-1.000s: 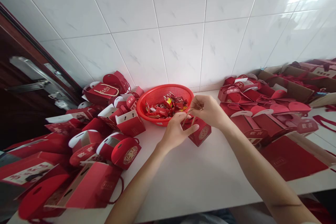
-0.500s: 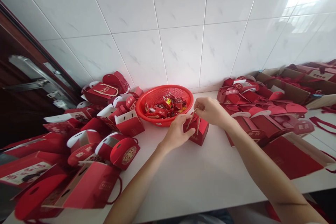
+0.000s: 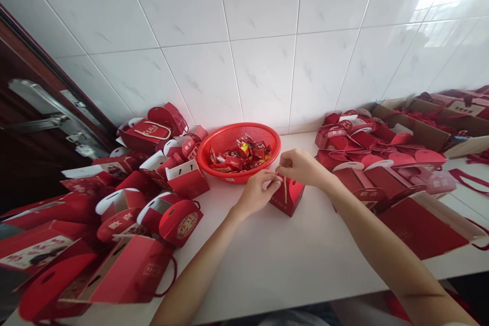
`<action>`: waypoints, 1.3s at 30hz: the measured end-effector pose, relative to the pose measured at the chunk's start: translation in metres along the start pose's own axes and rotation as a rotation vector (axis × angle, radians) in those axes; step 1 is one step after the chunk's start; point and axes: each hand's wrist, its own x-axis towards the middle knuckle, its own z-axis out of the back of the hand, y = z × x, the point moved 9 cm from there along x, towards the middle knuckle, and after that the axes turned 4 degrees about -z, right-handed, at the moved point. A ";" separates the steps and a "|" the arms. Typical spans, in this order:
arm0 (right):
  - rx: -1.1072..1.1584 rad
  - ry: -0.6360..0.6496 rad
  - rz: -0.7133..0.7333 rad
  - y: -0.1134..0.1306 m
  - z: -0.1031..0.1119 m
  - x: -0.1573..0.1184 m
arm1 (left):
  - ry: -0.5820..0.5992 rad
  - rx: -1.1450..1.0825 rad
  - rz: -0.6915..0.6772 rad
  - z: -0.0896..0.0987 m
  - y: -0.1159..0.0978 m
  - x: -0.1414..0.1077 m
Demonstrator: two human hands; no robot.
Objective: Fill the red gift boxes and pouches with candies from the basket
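Note:
A small red gift box [image 3: 292,202] with a gold rope handle [image 3: 285,191] stands on the white table, just in front of the red basket. My left hand [image 3: 256,191] is at the box's upper left, its thumb and fingers pinching the rope at the top. From the right, my right hand [image 3: 298,167] pinches the same rope close to the left fingertips. Both hands partly cover the top of the box, so the rope's end between the fingers is hard to make out.
Behind the box sits a red plastic basket [image 3: 204,155] of wrapped sweets [image 3: 244,153]. Red boxes [image 3: 126,270] crowd the left side, beside a dark door [image 3: 23,163]. More red boxes [image 3: 359,183] and a cardboard carton [image 3: 414,130] fill the right. A tiled wall [image 3: 263,71] rises behind.
My left hand has come off the box's side up to the rope. My right hand has shifted slightly left and down, so the fingertips now meet at the rope.

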 end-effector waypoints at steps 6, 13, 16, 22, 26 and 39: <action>0.313 0.149 0.040 0.002 -0.010 -0.002 | 0.016 -0.015 -0.007 -0.003 0.001 0.000; 0.330 -0.097 -0.023 -0.006 0.022 -0.008 | -0.317 0.039 -0.154 0.020 -0.015 -0.006; 0.282 -0.185 -0.017 -0.004 0.039 -0.012 | -0.460 0.127 -0.423 0.024 -0.060 -0.024; 0.175 -0.334 0.006 0.010 0.104 -0.023 | 0.180 -0.023 -0.652 -0.081 -0.093 -0.062; 0.110 -0.482 -0.068 0.007 0.173 -0.034 | 0.546 0.035 -0.661 -0.168 -0.069 -0.112; -0.377 -0.716 -0.522 -0.117 0.314 -0.080 | 0.896 0.175 -0.718 -0.226 -0.044 -0.163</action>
